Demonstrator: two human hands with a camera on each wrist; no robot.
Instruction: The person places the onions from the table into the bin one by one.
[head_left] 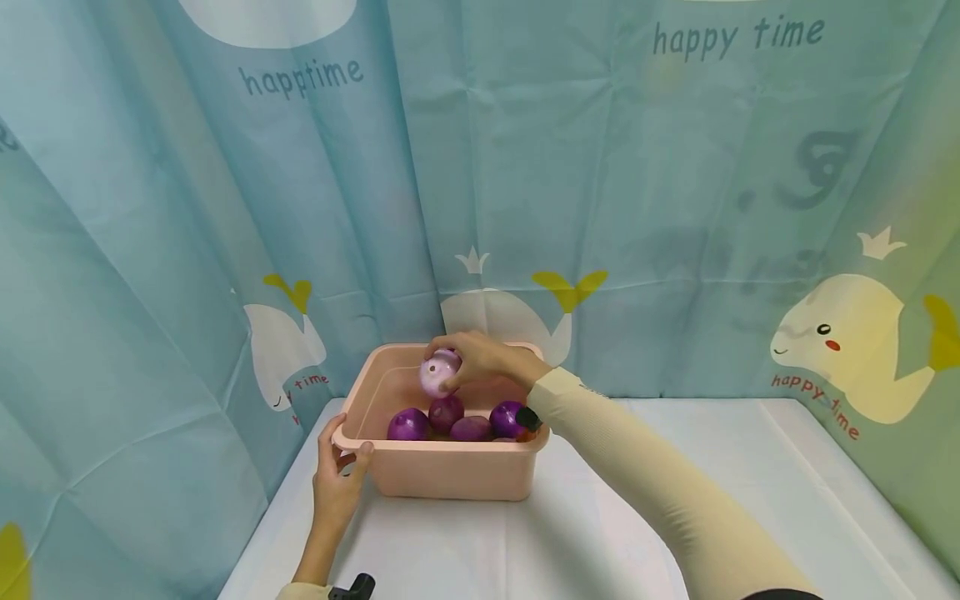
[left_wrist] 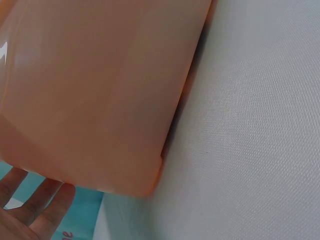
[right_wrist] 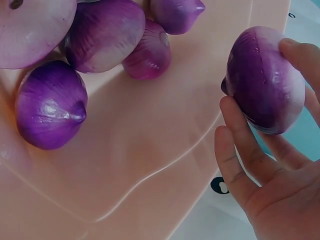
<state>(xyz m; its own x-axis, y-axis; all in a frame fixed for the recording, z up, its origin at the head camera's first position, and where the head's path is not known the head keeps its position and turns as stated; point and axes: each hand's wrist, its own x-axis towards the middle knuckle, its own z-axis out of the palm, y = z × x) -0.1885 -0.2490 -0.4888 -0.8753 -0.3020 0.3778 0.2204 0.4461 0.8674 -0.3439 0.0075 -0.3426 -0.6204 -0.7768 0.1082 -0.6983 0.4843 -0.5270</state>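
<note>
My right hand (head_left: 474, 357) holds a purple-and-white onion (head_left: 438, 375) between thumb and fingers, above the inside of a pink plastic bin (head_left: 450, 472). In the right wrist view the onion (right_wrist: 265, 80) shows a deep purple side and a paler side by the fingertips. Several more purple onions (right_wrist: 52, 107) lie on the bin's floor. My left hand (head_left: 337, 479) grips the bin's near left corner, thumb on the front of the rim and fingers around the side. The left wrist view shows its fingers (left_wrist: 52, 210) against the bin's wall (left_wrist: 100, 100).
The bin stands on a white-covered table (head_left: 615, 517), near its back left. Behind and to both sides hangs a blue-green curtain (head_left: 525, 167) printed with whales. A small orange-red patch (head_left: 527, 434) shows inside the bin's right end, partly hidden by the right wrist's black camera.
</note>
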